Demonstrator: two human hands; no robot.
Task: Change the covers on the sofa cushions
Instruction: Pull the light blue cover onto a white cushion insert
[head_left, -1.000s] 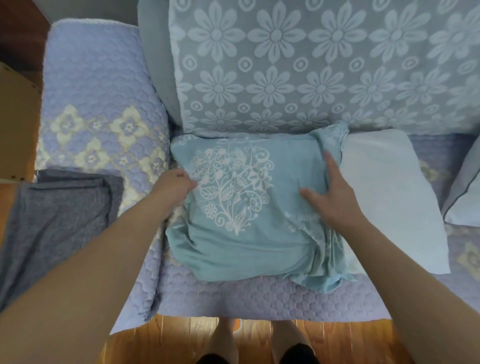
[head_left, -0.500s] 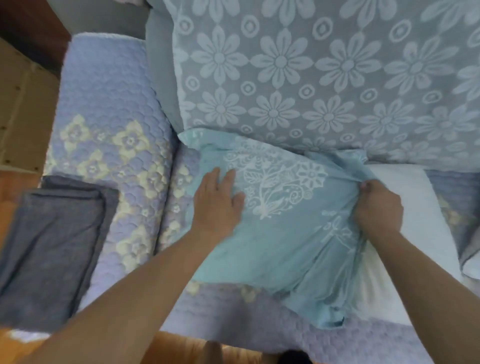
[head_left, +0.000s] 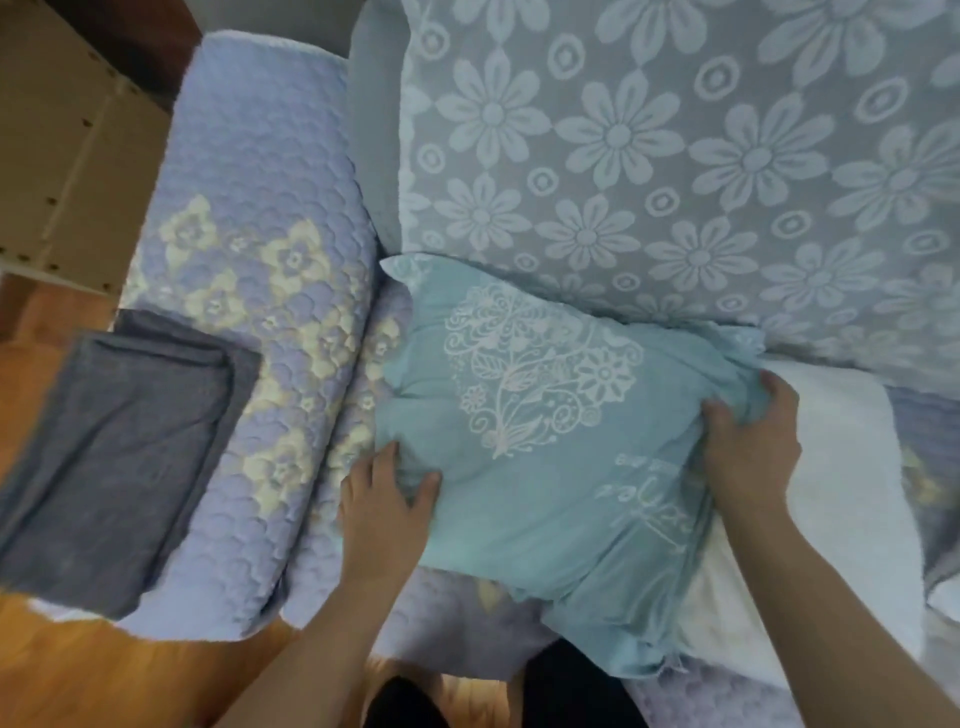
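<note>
A teal fabric cushion cover with a white floral print (head_left: 535, 447) lies on the quilted lavender sofa seat (head_left: 457, 623), half over a plain white cushion insert (head_left: 831, 493) that sticks out to the right. The right hand (head_left: 748, 447) has its fingers (head_left: 719, 415) curled into bunched cloth at the cover's right, open side. The left hand (head_left: 382, 499) lies at the closed left edge, thumb pressing the cover. The insert's exit runs left to right, so the right hand is nearer the opening.
</note>
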